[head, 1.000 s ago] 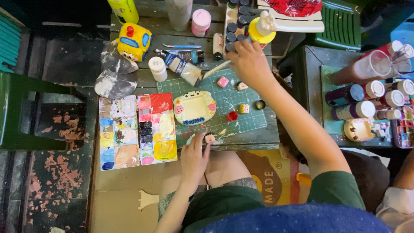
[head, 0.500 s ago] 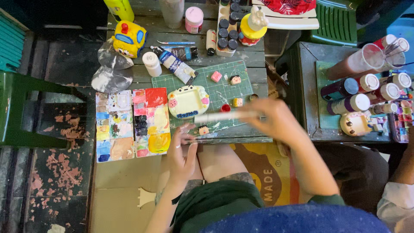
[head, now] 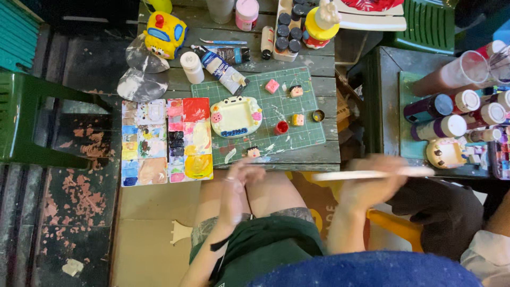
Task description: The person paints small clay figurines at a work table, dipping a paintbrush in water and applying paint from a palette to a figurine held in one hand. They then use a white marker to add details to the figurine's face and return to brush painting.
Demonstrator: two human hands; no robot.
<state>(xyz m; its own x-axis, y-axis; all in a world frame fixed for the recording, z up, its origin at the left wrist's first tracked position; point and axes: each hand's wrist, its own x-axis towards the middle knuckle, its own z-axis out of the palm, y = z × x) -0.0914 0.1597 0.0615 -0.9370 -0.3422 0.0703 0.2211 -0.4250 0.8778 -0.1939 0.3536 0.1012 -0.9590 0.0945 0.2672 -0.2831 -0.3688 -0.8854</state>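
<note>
My right hand [head: 372,186] is closed around a long pale paintbrush [head: 372,174] that lies level, off the table's near right corner and above my lap. My left hand [head: 241,178] rests at the near edge of the green cutting mat [head: 297,135], fingers curled next to a small painted figurine [head: 254,152]; I cannot tell whether it grips it. A cream plaster frame with pink ears [head: 236,117] lies on the mat's left side. Small painted pieces [head: 272,85] and a red paint cap [head: 281,127] are scattered over the mat.
Two paint-smeared palettes [head: 167,141] lie left of the mat. A yellow toy figure [head: 163,33], paint tubes [head: 223,69] and small dark jars [head: 289,26] fill the table's back. Paint bottles [head: 451,111] stand on a side table [head: 390,101] to the right. A green chair [head: 32,117] stands left.
My right hand came back from the far side of the table to the near right corner, now holding the brush level over my lap. My left hand stayed at the mat's near edge.
</note>
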